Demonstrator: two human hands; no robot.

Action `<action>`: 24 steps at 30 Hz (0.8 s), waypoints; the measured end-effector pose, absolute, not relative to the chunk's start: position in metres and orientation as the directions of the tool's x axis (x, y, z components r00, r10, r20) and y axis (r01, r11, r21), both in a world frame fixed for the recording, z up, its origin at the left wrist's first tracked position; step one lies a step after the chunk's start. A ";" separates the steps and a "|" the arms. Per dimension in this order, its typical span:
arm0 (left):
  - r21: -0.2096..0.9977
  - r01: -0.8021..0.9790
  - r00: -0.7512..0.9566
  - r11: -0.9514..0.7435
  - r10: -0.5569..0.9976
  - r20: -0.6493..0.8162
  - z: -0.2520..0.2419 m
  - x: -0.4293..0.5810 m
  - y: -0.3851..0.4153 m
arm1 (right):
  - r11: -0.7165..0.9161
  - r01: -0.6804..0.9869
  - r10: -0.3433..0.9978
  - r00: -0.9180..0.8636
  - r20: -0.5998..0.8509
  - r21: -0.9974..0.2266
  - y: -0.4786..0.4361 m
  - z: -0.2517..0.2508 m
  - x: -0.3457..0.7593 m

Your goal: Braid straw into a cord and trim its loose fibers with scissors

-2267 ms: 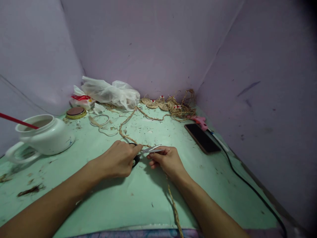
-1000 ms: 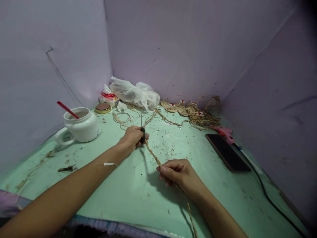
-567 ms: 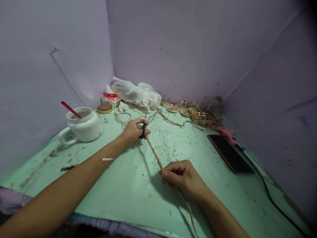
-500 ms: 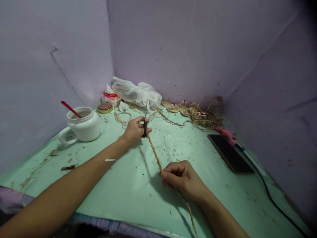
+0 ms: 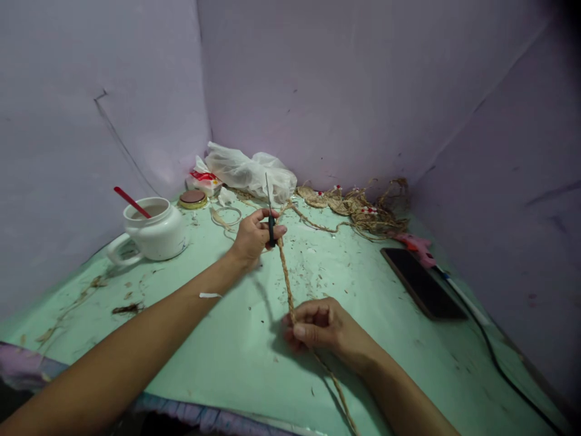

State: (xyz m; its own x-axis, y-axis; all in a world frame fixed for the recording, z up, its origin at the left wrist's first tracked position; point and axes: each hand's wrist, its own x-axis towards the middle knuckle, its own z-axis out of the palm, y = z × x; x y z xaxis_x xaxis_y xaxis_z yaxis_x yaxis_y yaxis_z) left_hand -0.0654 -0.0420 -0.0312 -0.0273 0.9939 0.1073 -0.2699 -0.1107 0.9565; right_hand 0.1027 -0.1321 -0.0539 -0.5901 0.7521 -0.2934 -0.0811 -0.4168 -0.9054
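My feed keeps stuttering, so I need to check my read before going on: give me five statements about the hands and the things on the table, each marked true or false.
1. The left hand holds the scissors. True.
2. The right hand grips the phone. False: it holds the braided cord; the phone lies on the table.
3. A red stick leans in the white mug. True.
4. The plastic bag lies at the near edge. False: it lies at the back, by the wall.
5. The scissors point away from the person. True.

No readable text, label, brand, number or sign anywhere in view
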 end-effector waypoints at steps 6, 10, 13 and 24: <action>0.962 -0.254 0.038 -0.105 0.992 0.119 -0.029 -0.055 -0.054 | -0.409 -0.316 0.843 -0.489 -0.222 -0.856 -0.117 -0.055 0.090; 0.983 -0.173 0.001 -0.068 0.998 0.069 -0.030 -0.048 -0.058 | -0.370 -0.300 0.891 -0.384 -0.244 -0.879 -0.111 -0.052 0.083; 0.990 -0.094 -0.064 -0.110 0.993 0.104 -0.035 -0.044 -0.058 | -0.342 -0.300 0.904 -0.363 -0.226 -0.890 -0.114 -0.051 0.081; 0.983 -0.047 -0.041 -0.179 0.983 0.177 -0.044 -0.040 -0.059 | -0.272 -0.304 0.930 -0.328 -0.168 -0.913 -0.114 -0.058 0.087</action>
